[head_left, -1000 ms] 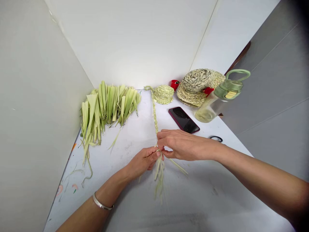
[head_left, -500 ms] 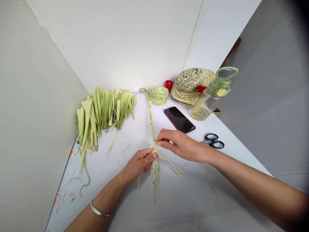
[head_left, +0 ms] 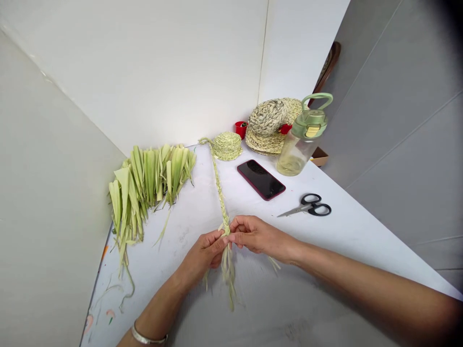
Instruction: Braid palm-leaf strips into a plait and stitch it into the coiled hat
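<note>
Two-handed plaiting, seemingly: right of heaped corn husks [head_left: 150,171], pinching the central braid [head_left: 220,193] just above its loose strands [head_left: 227,267] with a nearly closed left hand [head_left: 205,248]; pinching it likewise with the right hand [head_left: 258,236]. Probably calls for firm tension while crossing strands.

Head cam, qty 1: riding on wearer's head, looking fwd & down onto worktop [head_left: 197,202], facing white back wall [head_left: 173,67]; framing L grip [head_left: 205,251] & R grip [head_left: 262,238] close, low ctr; grey wall [head_left: 385,130] standing farther off, R side.
</note>
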Action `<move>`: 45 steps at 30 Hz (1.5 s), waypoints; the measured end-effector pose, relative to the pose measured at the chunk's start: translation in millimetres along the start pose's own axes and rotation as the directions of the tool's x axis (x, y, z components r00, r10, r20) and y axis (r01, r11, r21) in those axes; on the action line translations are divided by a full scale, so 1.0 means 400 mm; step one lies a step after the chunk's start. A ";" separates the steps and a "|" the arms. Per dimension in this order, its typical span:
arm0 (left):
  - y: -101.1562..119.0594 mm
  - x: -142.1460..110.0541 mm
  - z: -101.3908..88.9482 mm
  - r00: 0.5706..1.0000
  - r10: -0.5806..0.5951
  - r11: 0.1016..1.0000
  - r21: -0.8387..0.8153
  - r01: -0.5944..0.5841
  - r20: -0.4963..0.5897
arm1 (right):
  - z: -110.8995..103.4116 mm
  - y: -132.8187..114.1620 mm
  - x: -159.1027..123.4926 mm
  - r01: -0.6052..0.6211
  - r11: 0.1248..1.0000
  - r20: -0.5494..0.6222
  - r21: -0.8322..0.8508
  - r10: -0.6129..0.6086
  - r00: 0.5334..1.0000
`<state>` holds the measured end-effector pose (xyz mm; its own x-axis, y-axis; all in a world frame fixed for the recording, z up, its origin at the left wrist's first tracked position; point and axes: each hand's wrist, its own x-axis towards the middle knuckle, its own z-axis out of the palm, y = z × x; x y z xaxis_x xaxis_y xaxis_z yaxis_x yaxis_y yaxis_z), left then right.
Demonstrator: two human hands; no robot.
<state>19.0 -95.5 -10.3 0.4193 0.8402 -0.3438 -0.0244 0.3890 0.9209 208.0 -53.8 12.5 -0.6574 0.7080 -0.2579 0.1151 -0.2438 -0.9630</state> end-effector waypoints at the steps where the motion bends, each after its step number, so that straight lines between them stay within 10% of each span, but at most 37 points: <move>1: 0.002 -0.002 0.003 1.000 0.003 0.998 0.056 -0.003 -0.010 | 0.001 0.002 0.000 0.014 1.000 -0.022 -0.009 -0.014 1.000; 12: 0.062 -0.057 0.025 0.967 0.205 0.485 0.874 0.033 -0.150 | 0.006 0.019 0.004 0.109 0.993 -0.107 -0.046 -0.113 0.988; 26: 0.036 -0.045 0.111 0.965 0.162 0.397 0.909 0.127 -0.205 | 0.045 0.023 -0.015 0.122 0.992 -0.237 -0.033 -0.126 0.963; 34: 0.019 -0.059 0.097 0.945 0.317 0.463 0.883 -0.077 -0.084 | 0.035 0.001 -0.009 0.133 0.981 -0.180 0.145 -0.106 0.978; 39: 0.051 -0.066 0.068 0.762 0.491 0.753 0.646 -0.127 -0.422 | 0.020 -0.018 -0.012 0.104 0.959 -0.118 0.264 -0.075 0.990; 45: 0.046 -0.031 0.071 0.967 0.204 0.964 0.202 -0.172 -0.153 | 0.015 -0.018 -0.013 0.093 0.949 -0.069 0.300 -0.076 0.995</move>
<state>39.3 -109.4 16.2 0.2618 0.9496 -0.1722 0.0877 0.1543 0.9841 206.1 -59.9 21.3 -0.6112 0.7685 -0.1890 -0.1756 -0.3646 -0.9144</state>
